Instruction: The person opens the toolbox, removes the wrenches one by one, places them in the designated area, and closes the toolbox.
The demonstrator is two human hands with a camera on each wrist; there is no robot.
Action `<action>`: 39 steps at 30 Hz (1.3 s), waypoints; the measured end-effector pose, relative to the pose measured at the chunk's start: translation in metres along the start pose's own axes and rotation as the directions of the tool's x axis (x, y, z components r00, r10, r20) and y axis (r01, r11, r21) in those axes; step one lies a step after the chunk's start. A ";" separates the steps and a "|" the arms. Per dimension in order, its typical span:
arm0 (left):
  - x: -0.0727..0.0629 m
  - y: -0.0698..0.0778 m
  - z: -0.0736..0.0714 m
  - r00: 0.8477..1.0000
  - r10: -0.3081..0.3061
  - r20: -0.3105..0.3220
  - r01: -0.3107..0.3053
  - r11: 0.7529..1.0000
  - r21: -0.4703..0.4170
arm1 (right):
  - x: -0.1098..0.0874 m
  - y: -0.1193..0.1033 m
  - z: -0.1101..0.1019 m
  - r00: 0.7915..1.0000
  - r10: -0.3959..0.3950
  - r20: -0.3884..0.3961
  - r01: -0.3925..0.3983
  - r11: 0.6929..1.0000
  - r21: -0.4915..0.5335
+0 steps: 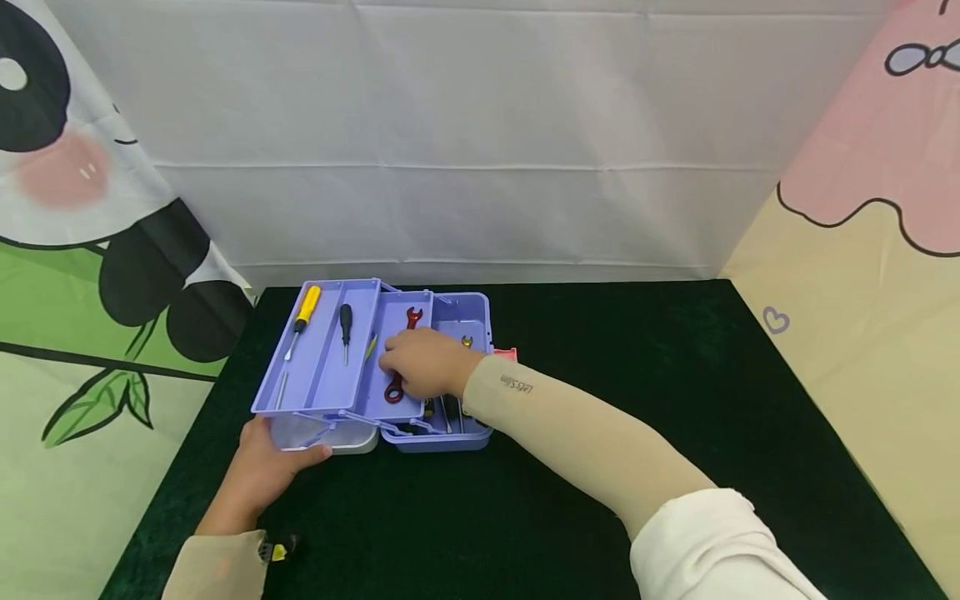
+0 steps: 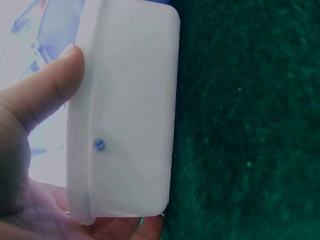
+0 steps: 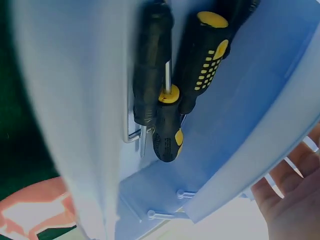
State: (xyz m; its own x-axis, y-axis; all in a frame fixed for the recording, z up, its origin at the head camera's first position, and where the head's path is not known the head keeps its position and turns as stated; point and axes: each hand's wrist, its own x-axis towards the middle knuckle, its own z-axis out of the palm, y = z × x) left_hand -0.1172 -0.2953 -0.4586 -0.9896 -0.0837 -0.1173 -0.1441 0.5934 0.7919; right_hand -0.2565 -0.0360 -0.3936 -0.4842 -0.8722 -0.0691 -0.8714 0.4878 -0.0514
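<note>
A purple toolbox (image 1: 438,444) stands unfolded, its trays fanned leftward and its clear white lid (image 2: 131,110) underneath at left. My left hand (image 1: 258,471) grips this lid, thumb over the rim and fingers beneath. Over the middle tray (image 1: 405,407), my right hand (image 1: 427,362) reaches down across a red wrench (image 1: 393,389); both wrench ends show beside it. In the right wrist view the tray wall hides the right fingertips, so their hold on the wrench is unclear. Black-and-yellow screwdrivers (image 3: 205,55) lie in the bottom compartment.
The left tray holds a yellow-handled screwdriver (image 1: 307,307), a black screwdriver (image 1: 346,321) and a thin metal rod (image 1: 282,390). A red latch (image 1: 507,354) juts from the toolbox's right side. Dark green cloth (image 1: 675,367) covers the table; a pale curtain (image 1: 480,208) hangs behind.
</note>
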 end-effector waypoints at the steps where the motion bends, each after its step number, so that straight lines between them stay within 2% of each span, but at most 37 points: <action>1: 0.000 0.000 0.000 1.000 0.000 0.000 0.000 1.000 -0.001 | 0.000 0.000 0.000 1.000 -0.005 0.000 0.005 1.000 0.000; 8: 0.001 0.000 0.000 1.000 -0.002 -0.002 0.002 1.000 0.009 | 0.002 -0.003 0.001 0.999 -0.044 0.018 0.044 0.999 -0.008; 18: 0.001 0.000 -0.001 1.000 0.003 0.000 -0.003 1.000 0.011 | 0.005 -0.007 -0.013 0.991 -0.050 0.127 0.057 0.997 -0.051; 23: 0.001 -0.001 -0.002 1.000 -0.004 0.006 0.004 1.000 0.017 | 0.008 -0.008 -0.014 0.986 -0.041 0.161 0.050 0.997 -0.054; 31: -0.002 -0.003 -0.001 1.000 -0.016 0.008 0.016 1.000 0.019 | 0.010 -0.004 -0.013 0.983 -0.059 0.172 0.066 0.997 -0.036; 39: -0.001 -0.004 0.000 1.000 -0.011 0.010 0.011 1.000 0.004 | 0.013 0.003 -0.011 0.981 -0.036 0.191 0.024 0.998 0.066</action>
State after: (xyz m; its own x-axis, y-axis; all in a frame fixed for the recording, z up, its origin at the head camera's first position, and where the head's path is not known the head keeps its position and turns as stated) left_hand -0.1159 -0.2981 -0.4617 -0.9879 -0.0822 -0.1316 -0.1546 0.5954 0.7884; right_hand -0.2661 -0.0463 -0.3836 -0.4287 -0.8665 -0.2558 -0.8757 0.4682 -0.1183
